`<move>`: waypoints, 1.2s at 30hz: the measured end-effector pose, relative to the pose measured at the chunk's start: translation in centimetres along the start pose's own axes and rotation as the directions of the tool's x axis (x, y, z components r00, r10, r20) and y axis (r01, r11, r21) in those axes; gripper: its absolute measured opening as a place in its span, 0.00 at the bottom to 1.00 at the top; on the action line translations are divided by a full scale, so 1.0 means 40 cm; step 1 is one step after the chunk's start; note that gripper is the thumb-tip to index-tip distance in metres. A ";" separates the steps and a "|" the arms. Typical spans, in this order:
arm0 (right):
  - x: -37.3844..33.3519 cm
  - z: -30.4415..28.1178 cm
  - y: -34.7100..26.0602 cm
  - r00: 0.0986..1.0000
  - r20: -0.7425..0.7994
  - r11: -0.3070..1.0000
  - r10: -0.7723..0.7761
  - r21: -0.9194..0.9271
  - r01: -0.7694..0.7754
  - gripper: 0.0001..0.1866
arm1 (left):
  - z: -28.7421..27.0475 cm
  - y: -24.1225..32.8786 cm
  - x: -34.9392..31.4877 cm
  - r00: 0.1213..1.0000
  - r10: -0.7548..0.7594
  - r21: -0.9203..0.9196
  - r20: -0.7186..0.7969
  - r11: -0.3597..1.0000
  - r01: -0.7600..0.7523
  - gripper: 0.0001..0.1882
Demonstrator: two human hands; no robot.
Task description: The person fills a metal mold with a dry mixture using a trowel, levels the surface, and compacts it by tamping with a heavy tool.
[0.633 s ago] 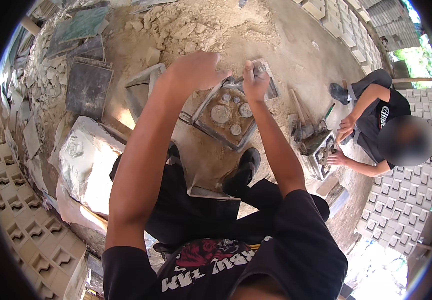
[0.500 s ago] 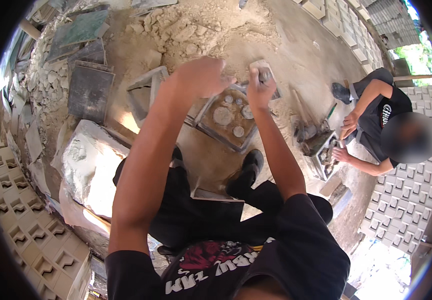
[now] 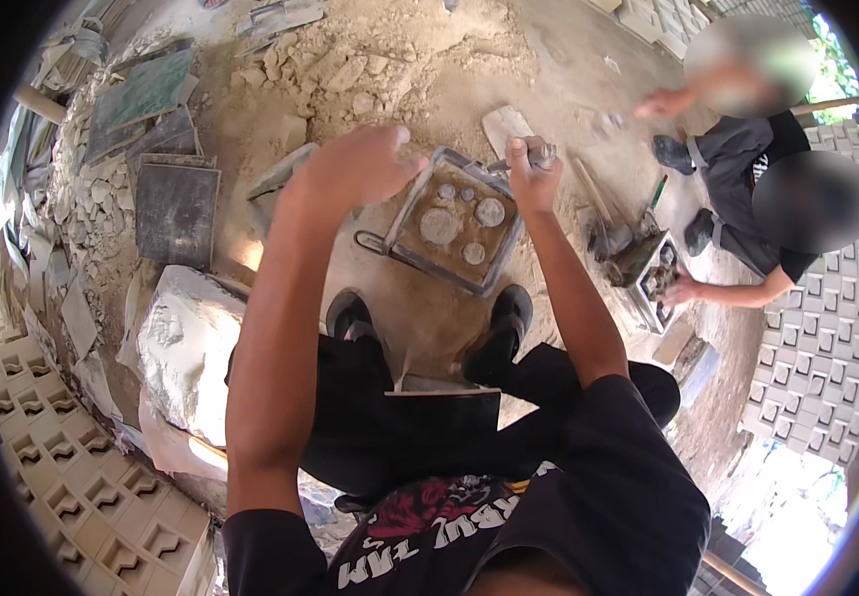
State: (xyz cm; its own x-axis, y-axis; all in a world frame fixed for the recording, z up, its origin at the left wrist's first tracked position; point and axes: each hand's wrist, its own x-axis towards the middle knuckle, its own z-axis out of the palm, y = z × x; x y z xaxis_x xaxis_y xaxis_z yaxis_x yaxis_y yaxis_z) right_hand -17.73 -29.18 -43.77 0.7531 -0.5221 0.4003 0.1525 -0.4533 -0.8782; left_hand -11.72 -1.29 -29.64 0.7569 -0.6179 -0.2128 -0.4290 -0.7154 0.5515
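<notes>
Fingers (image 3: 521,159) of the right hand (image 3: 531,179) are curled tight around a short grey metal tool (image 3: 539,156), whose end pokes out past the knuckles just above the far right corner of the square metal mould tray (image 3: 456,223). Fingers (image 3: 397,159) of the left hand (image 3: 350,169) are bent loosely at the tray's far left corner; whether they pinch the rim or only rest by it cannot be told.

Just below both hands the tray lies on the sandy ground (image 3: 429,70), packed with brown sand in which several round grey discs (image 3: 439,225) are set. Nearer the body, two black shoes (image 3: 494,333) flank the tray's near edge.

Judging by this, the step is working the mould's filling at its far rim; the next move likely needs the left hand steadying the frame while the tool is brought down with care among the discs.

Well off to the right, another person's hand (image 3: 683,290) rests at a second similar mould (image 3: 654,273).
</notes>
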 end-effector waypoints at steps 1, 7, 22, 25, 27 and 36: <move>-0.028 -0.013 0.033 1.000 -0.019 0.999 0.022 0.043 -0.021 0.21 | 0.015 -0.031 0.012 0.999 0.007 -0.023 0.033 1.000 -0.007 0.28; -0.045 -0.086 0.054 0.998 -0.044 0.993 0.036 -0.111 -0.040 0.20 | 0.010 -0.012 0.023 0.999 0.041 -0.021 0.035 0.999 -0.040 0.29; -0.091 -0.125 0.045 0.997 -0.035 0.985 0.065 -0.159 -0.070 0.15 | 0.028 0.019 0.036 0.996 0.088 0.003 0.031 0.996 -0.088 0.28; -0.058 -0.107 -0.004 0.999 0.030 0.981 0.039 -0.193 -0.032 0.15 | 0.026 0.006 0.036 0.995 0.075 0.023 0.070 0.997 -0.077 0.28; -0.067 -0.122 -0.034 0.994 -0.019 0.946 0.106 -0.308 -0.107 0.16 | 0.023 0.017 0.038 0.995 0.078 0.021 0.055 0.997 -0.079 0.28; -0.030 -0.161 -0.042 0.934 0.345 0.964 -0.093 -0.203 0.171 0.14 | 0.015 0.048 0.035 0.992 0.042 0.016 0.119 0.999 -0.045 0.30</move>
State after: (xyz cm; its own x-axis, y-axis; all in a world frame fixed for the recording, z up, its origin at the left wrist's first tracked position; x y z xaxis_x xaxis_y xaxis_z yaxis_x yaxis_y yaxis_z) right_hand -23.02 -32.45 -41.06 0.9100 -0.1960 0.3655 0.1463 -0.6729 -0.7252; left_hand -11.77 -3.73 -29.38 0.6742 -0.6820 -0.2833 -0.4700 -0.6921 0.5478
